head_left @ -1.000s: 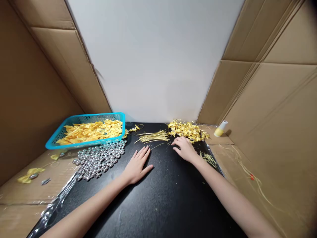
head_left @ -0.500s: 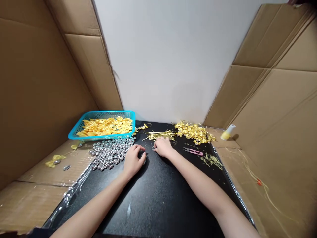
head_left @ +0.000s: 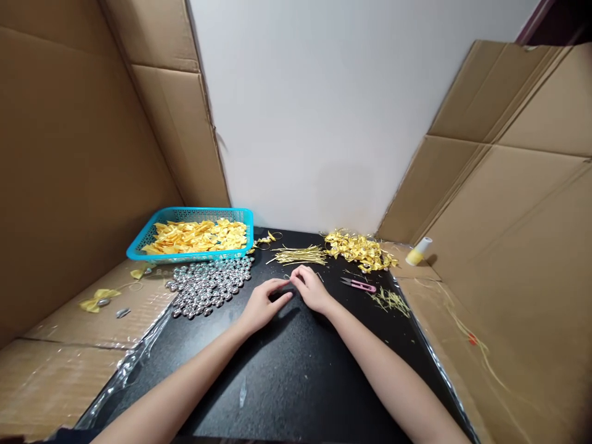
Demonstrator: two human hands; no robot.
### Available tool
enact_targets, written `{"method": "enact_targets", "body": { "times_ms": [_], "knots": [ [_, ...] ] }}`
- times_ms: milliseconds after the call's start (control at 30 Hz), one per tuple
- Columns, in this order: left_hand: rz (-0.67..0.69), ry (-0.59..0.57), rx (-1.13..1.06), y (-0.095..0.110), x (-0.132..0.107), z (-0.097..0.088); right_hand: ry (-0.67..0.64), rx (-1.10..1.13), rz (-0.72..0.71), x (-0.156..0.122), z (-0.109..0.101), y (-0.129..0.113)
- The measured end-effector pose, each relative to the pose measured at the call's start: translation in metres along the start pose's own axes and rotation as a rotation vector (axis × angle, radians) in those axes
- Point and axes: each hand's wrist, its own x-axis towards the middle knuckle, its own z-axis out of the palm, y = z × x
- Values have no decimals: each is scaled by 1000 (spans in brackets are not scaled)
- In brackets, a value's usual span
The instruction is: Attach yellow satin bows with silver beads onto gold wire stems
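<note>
My right hand (head_left: 313,291) is closed in a pinch on a thin gold cord (head_left: 287,277); a small loop of it shows at the fingertips. My left hand (head_left: 263,304) reaches in from the left with its thumb apart from the fingers. Its index fingertip is close to the right fingertips; whether it touches the cord I cannot tell. Just beyond both hands lies a bundle of gold cords (head_left: 300,254). Many shiny silver beads (head_left: 210,288) are spread to the left of my left hand.
A blue basket (head_left: 189,258) of yellow bows stands back left. Finished-looking yellow bows with cords (head_left: 358,250) are heaped back right, near pink thread snips (head_left: 358,285) and cord scraps (head_left: 391,301). A yellow thread spool (head_left: 419,251) stands on cardboard (head_left: 462,308) at right.
My right hand has drawn back from the cord bundle with a cord in its fingertips. My left hand has moved right, away from the beads, to meet it. The view has shifted slightly.
</note>
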Motion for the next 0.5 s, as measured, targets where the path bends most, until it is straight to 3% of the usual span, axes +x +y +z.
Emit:
{"method": "enact_targets", "body": {
  "times_ms": [100, 267, 500],
  "knots": [
    [-51, -31, -223, 5, 4, 20, 96, 65, -10, -7, 1, -1],
    [-167, 43, -515, -1, 6, 44, 234, 77, -6, -20, 9, 3],
    [-285, 173, -679, -14, 1, 34, 281, 70, -99, -28, 29, 2]
  ]
}}
